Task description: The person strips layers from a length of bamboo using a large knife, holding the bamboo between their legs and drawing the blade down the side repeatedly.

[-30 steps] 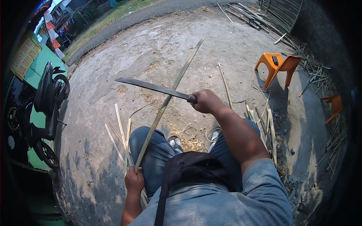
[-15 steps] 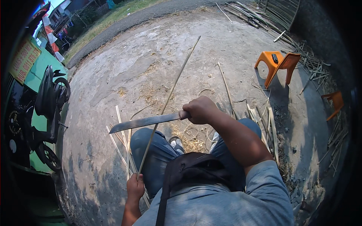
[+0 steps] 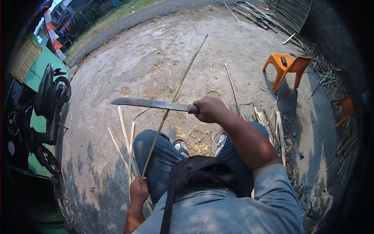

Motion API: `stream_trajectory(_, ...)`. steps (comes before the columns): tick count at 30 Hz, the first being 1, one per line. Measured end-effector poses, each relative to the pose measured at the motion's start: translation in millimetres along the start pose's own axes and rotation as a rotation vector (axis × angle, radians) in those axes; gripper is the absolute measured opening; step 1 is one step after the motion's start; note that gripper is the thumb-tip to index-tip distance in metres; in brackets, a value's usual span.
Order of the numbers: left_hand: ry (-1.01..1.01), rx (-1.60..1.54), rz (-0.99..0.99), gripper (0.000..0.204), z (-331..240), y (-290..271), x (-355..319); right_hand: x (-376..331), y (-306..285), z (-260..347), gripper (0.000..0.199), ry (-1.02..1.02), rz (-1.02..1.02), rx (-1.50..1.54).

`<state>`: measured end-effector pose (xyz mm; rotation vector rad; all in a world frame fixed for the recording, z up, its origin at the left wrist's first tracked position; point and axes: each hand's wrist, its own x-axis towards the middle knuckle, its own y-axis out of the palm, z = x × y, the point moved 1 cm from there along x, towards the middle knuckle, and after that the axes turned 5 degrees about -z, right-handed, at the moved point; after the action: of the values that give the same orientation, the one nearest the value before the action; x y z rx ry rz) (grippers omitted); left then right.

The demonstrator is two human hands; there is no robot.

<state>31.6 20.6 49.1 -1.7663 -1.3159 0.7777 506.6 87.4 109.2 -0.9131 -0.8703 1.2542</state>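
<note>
Beyond the left knee (image 3: 143, 143), a machete (image 3: 150, 103) is crossing a bamboo strip (image 3: 185, 75).
The right hand (image 3: 210, 109) is tightly gripping its handle; the left hand (image 3: 139, 190), behind the knee, is clenching the strip's end.

The grey, patchy concrete ground (image 3: 93, 113) carries curly pale shavings (image 3: 200, 148) between the feet, a long thin strip (image 3: 232, 88) lying left of a standing orange chair (image 3: 279, 78), a heap of long poles (image 3: 267, 18) at far right, and loose sticks (image 3: 327, 73) strewn along the right side.
</note>
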Motion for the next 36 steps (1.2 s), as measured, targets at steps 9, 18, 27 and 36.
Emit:
stream_trajectory(9, -0.006, 0.021, 0.023, 0.059, -1, -1, 3, -3, 16, 21, 0.013, -0.268, -0.029, -0.025)
stream_trajectory(18, 0.026, -0.009, -0.002, 0.062, 4, 5, 2, 10, 3, -22, 0.014, 0.031, -0.117, 0.098)
stream_trajectory(27, 0.019, 0.021, 0.023, 0.063, 2, 1, 2, 2, 8, 3, 0.015, -0.112, -0.003, -0.003)
stream_trajectory(36, 0.026, -0.023, -0.015, 0.059, 1, 5, 1, 9, 2, -3, 0.014, -0.145, -0.009, -0.045)
